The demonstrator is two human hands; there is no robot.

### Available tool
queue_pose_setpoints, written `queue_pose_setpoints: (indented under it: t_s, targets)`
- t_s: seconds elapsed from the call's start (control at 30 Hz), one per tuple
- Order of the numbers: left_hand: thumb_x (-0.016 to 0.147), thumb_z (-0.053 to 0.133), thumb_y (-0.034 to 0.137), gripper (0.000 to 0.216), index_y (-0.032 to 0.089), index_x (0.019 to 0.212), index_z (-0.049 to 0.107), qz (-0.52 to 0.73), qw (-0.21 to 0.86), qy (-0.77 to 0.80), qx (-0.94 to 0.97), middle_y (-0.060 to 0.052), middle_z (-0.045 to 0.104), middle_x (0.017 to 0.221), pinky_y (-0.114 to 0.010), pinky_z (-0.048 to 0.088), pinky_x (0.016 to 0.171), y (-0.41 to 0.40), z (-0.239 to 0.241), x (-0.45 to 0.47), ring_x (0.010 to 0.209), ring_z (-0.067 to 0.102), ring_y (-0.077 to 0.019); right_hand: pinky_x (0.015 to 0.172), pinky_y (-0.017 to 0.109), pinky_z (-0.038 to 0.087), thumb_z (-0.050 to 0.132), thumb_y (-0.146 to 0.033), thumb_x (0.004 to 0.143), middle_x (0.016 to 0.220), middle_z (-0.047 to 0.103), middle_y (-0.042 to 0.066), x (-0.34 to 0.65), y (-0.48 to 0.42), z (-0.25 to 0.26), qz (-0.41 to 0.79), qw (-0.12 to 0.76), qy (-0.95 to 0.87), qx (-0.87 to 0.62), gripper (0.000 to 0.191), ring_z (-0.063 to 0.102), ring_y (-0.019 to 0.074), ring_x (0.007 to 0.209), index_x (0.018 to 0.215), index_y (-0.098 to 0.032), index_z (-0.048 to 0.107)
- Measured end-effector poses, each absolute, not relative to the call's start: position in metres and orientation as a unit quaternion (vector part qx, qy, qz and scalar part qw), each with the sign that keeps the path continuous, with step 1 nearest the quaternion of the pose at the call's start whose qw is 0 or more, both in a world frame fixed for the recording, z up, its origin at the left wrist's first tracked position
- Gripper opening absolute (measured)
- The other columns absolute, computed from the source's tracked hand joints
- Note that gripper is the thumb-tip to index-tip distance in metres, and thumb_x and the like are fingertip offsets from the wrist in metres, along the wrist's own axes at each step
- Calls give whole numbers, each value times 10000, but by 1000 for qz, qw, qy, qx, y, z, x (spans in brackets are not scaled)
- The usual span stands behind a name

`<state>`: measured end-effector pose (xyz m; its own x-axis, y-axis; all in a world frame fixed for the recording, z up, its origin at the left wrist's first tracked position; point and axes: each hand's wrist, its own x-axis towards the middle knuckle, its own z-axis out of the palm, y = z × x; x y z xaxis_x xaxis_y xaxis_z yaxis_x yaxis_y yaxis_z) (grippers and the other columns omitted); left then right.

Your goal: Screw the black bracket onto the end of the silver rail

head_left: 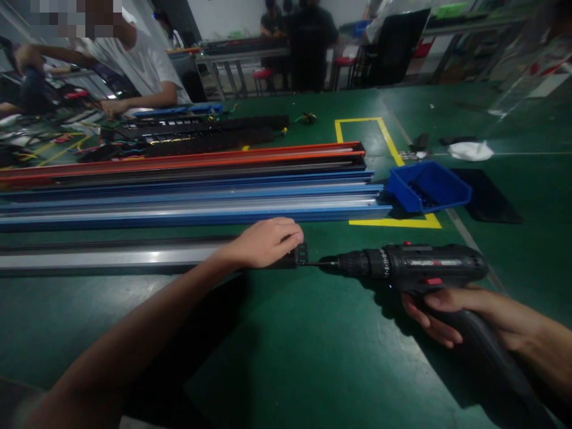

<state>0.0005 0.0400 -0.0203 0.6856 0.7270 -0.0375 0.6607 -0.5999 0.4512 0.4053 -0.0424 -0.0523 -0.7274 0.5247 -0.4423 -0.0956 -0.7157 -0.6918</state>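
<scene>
My right hand (469, 313) is wrapped round the grip of a black cordless drill (429, 265) with red details. The drill lies level, pointing left. Its long thin bit (319, 263) reaches the black end piece (302, 254) of a long black metal profile (134, 256) with a silver channel. My left hand (268, 243) is closed over that end of the profile, thumb and fingers near the end piece. The fingertips on the far side are hidden. Whether a screw sits at the bit's tip is too small to tell.
Beyond the profile lie blue profiles (268, 211) and an orange profile (223, 156). A blue bin (429, 185) with small dark parts stands behind the drill, beside a dark flat pad (487, 193). A co-worker in a white shirt (143, 65) works at the far left among cables.
</scene>
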Motion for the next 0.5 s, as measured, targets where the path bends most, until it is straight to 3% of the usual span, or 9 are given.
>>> queue_pose_setpoints:
  t_s: [0.5]
  targets:
    - [1121, 387, 375, 399, 187, 1064, 734, 87, 215, 389, 892, -75, 734, 1077, -349, 478, 864, 39, -20, 0, 981, 667, -224, 592, 211, 575, 793, -373, 922, 888, 722, 70, 406, -42, -53, 864, 177, -340, -326, 267, 609, 88, 591, 1008, -122, 826]
